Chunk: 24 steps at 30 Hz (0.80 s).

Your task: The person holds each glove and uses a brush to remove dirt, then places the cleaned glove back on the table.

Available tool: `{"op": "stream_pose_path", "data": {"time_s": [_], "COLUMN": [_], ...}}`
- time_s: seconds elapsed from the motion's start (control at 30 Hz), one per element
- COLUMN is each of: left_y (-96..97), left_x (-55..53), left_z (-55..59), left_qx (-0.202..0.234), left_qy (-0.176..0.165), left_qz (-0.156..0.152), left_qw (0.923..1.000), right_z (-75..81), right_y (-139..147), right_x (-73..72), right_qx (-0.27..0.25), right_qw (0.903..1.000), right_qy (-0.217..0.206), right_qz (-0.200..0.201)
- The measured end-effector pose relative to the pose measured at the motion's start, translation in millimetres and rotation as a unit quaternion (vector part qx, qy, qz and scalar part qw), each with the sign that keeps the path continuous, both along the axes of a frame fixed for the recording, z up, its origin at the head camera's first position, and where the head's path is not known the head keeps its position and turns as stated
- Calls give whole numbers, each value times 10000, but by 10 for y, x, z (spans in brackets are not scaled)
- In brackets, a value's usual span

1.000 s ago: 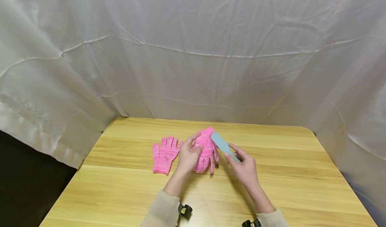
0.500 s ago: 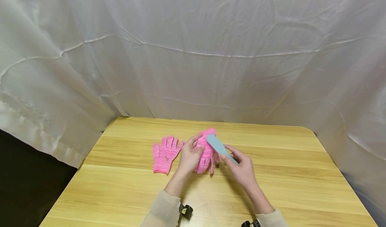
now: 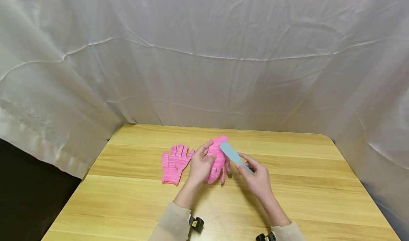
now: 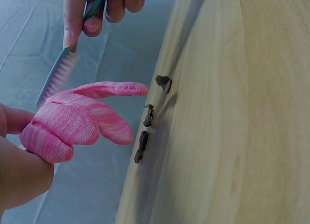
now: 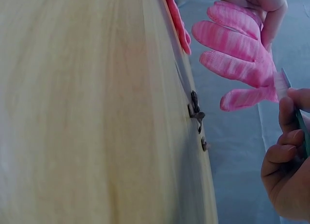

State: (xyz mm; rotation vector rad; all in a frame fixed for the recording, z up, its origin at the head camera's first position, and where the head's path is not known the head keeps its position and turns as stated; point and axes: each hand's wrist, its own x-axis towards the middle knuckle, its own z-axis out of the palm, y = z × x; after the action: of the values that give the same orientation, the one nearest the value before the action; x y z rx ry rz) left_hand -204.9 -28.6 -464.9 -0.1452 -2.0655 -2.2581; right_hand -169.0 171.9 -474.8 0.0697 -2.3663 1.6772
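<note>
My left hand [image 3: 200, 166] pinches a pink knitted glove [image 3: 219, 160] and holds it up off the table, its fingers hanging down. In my right hand [image 3: 257, 180] is a light blue brush [image 3: 231, 153], gripped by the handle between thumb and fingers. The left wrist view shows white bristles [image 4: 62, 75] facing the glove; the right wrist view has them against its palm or back, I cannot tell which. A second pink glove [image 3: 174, 165] lies flat on the table, left of my left hand, with a small dark spot on it.
Several small dark clumps lie on the wooden table [image 3: 303, 198] below the held glove; one clump [image 4: 163, 83] stands apart from the others in the left wrist view. A pale grey curtain [image 3: 204, 74] hangs behind and at both sides of the table.
The brush first shifted left onto the held glove, then moved slightly back to the right and down. My left hand stays almost where it was. The flat glove has not moved.
</note>
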Motion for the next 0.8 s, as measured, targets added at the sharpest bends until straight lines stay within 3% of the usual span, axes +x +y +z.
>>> {"op": "stream_pose_path", "data": {"time_s": [0.8], "left_y": [-15], "left_x": [0], "left_z": [43], "left_qx": [-85], "left_qy": [-163], "left_qz": [126], "left_qw": [9998], "right_z": [12], "right_y": [23], "right_x": [4], "right_qx": [-71], "right_qw": [9995], "right_qy": [-122], "right_qz": [-295]}}
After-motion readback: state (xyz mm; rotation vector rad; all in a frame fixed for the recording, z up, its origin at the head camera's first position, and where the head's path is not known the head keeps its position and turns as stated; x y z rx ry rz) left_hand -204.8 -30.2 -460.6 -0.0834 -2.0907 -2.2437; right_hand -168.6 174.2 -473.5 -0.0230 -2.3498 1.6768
